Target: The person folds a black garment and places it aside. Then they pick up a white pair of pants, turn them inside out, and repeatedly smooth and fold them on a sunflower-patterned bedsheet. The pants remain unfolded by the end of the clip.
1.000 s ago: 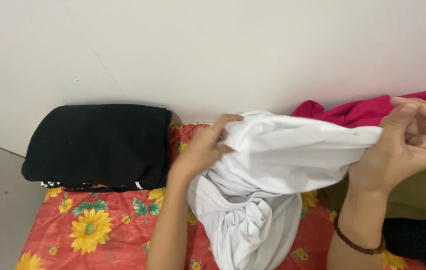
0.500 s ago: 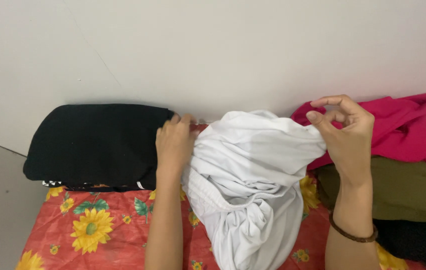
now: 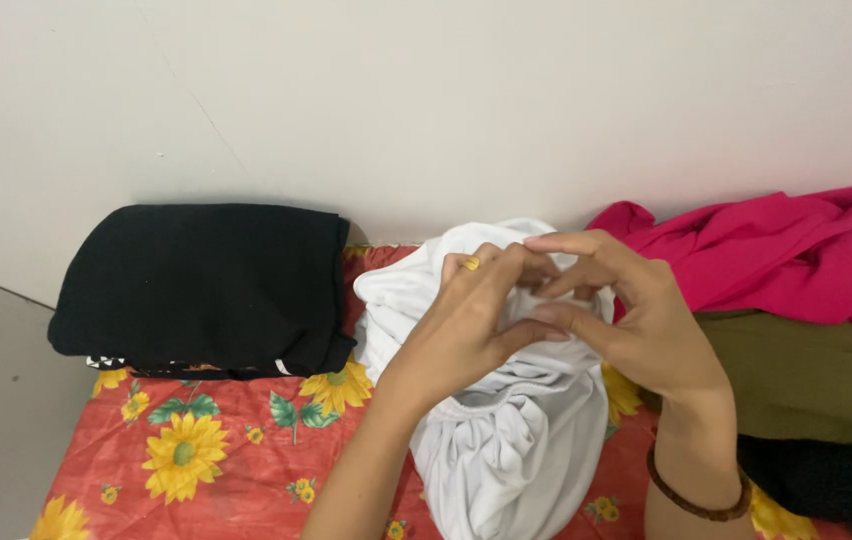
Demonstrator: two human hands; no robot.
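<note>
White garment (image 3: 491, 440) bunched beneath left hand (image 3: 466, 325) and right hand (image 3: 636, 320), both pinching it.

Home: floral bedsheet (image 3: 206, 470), clothes piles (image 3: 201, 285)

Bare forearms, no sleeves. Brown beaded bracelet (image 3: 694, 495) on right wrist. Left hand (image 3: 466, 320) fingernail yellow-tinted.

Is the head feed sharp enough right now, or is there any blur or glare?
Head view: even, soft light, no glare; white cloth and both hands, left and right, look sharp, folds readable; black stack loses detail in the dark.
</note>
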